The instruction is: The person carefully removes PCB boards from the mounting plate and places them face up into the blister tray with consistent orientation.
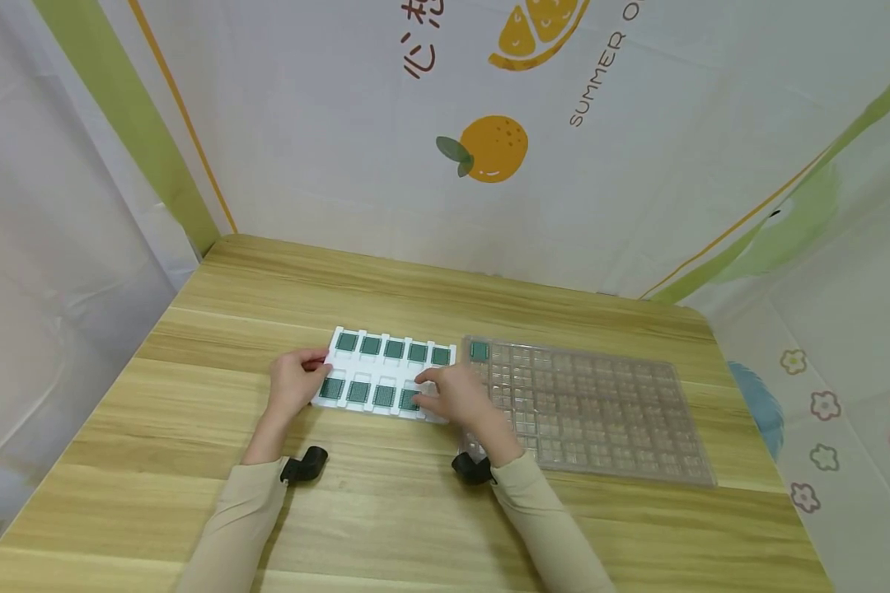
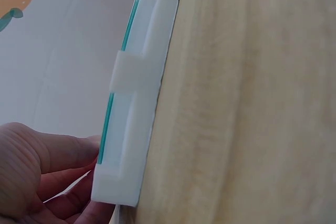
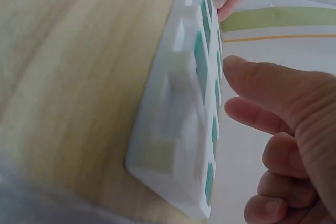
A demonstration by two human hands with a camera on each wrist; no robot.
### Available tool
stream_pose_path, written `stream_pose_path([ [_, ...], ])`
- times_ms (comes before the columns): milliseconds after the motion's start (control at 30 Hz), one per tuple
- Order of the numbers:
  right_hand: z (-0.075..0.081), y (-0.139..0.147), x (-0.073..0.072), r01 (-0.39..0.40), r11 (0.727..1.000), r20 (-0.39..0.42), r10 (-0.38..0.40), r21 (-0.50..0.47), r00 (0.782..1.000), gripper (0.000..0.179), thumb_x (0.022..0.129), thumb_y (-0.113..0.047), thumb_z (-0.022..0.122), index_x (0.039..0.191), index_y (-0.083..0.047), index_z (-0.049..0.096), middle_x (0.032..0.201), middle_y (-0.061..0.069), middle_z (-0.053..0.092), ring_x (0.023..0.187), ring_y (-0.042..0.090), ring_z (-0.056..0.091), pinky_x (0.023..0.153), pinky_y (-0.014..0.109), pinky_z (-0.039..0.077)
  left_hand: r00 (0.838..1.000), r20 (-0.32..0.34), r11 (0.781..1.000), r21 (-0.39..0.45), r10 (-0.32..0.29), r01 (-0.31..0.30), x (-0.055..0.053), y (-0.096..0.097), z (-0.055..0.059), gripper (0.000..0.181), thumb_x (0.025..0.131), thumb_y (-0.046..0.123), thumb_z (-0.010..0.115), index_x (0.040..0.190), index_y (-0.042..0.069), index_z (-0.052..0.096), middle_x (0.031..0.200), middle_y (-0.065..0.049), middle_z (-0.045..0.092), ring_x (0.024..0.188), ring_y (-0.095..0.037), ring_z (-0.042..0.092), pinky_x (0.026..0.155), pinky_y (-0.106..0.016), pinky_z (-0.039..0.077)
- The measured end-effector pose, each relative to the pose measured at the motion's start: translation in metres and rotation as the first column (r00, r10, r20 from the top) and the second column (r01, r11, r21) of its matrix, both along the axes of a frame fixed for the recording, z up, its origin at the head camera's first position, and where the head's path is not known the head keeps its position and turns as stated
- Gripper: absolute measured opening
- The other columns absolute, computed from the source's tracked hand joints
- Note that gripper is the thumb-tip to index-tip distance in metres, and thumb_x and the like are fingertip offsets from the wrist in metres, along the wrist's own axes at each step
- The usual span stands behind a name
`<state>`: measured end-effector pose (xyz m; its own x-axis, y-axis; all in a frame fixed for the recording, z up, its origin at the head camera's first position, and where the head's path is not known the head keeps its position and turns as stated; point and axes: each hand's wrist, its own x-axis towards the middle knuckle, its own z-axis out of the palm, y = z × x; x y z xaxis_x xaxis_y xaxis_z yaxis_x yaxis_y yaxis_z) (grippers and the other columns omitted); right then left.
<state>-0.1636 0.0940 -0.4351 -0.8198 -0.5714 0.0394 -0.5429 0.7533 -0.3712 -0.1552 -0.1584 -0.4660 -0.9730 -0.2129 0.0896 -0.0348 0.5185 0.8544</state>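
Observation:
My left hand (image 1: pixel 294 383) pinches the left end of a white tray (image 1: pixel 371 368), thumb on top; the left wrist view shows its thumb (image 2: pixel 73 150) at the tray's corner. Square green chips (image 1: pixel 395 350) sit in two rows of pockets in this tray. Above its front right part is my right hand (image 1: pixel 454 394), thumb and forefinger apart, near the last green chip (image 1: pixel 409 400) of the front row. Seen from the right wrist, the nearest pocket (image 3: pixel 181 103) is bare white, and the right thumb (image 3: pixel 252 74) stands beside the tray with nothing in its grasp.
To the right lies a large clear plastic tray (image 1: pixel 601 354) with many small compartments, partly under the right wrist. One green chip (image 1: pixel 479 352) sits in its far left compartment. Both trays lie on a wooden table (image 1: pixel 386 511), with printed curtains (image 1: pixel 326 123) behind and beside it.

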Motion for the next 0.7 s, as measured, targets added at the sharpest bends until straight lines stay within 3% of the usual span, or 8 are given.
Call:
stream_pose_path([
  [133, -0.0025, -0.0027, 0.0013, -0.028, 1.0, -0.008, 0.028, -0.006, 1.0, 0.027, 0.081, -0.028, 0.074, 0.099, -0.008, 0.072, 0.059, -0.003, 0.06, 0.047, 0.003, 0.032, 0.048, 0.018, 0.033, 1.0, -0.01, 1.0, -0.004, 0.002, -0.002, 0.0001, 0.0003, -0.0002, 0.023, 0.08, -0.006, 0.063, 0.101, -0.014, 0.066, 0.09, -0.029, 0.065, 0.08, -0.033, 0.062, 0.058, -0.012, 0.04],
  [233, -0.0042, -0.0038, 0.0021, -0.052, 0.999, -0.022, 0.052, 0.002, 0.998, 0.025, 0.08, -0.027, 0.074, 0.096, -0.008, 0.073, 0.074, 0.002, 0.069, 0.053, 0.004, 0.039, 0.054, 0.02, 0.04, 1.0, -0.015, 1.0, -0.005, 0.004, -0.004, 0.0, 0.0005, -0.0003, 0.022, 0.08, -0.007, 0.064, 0.1, -0.014, 0.066, 0.09, -0.029, 0.066, 0.08, -0.033, 0.062, 0.058, -0.011, 0.04],
  [367, -0.006, -0.0043, 0.0032, -0.061, 0.998, -0.032, 0.062, 0.014, 0.998, 0.025, 0.079, -0.028, 0.075, 0.094, -0.008, 0.073, 0.08, 0.003, 0.07, 0.057, 0.006, 0.043, 0.057, 0.022, 0.042, 1.0, -0.018, 1.0, -0.001, 0.007, -0.007, 0.0001, 0.0008, -0.0004, 0.022, 0.079, -0.007, 0.064, 0.1, -0.014, 0.066, 0.089, -0.028, 0.066, 0.079, -0.032, 0.061, 0.058, -0.011, 0.04],
  [700, -0.0079, -0.0049, 0.0038, -0.064, 0.996, -0.067, 0.067, 0.056, 0.995, 0.026, 0.077, -0.03, 0.076, 0.093, -0.01, 0.072, 0.066, -0.002, 0.063, 0.054, 0.007, 0.038, 0.05, 0.02, 0.034, 1.0, -0.013, 1.0, 0.009, 0.007, -0.007, 0.0008, 0.0002, 0.0008, 0.021, 0.08, -0.008, 0.063, 0.1, -0.015, 0.066, 0.09, -0.029, 0.066, 0.08, -0.034, 0.061, 0.058, -0.011, 0.04],
])
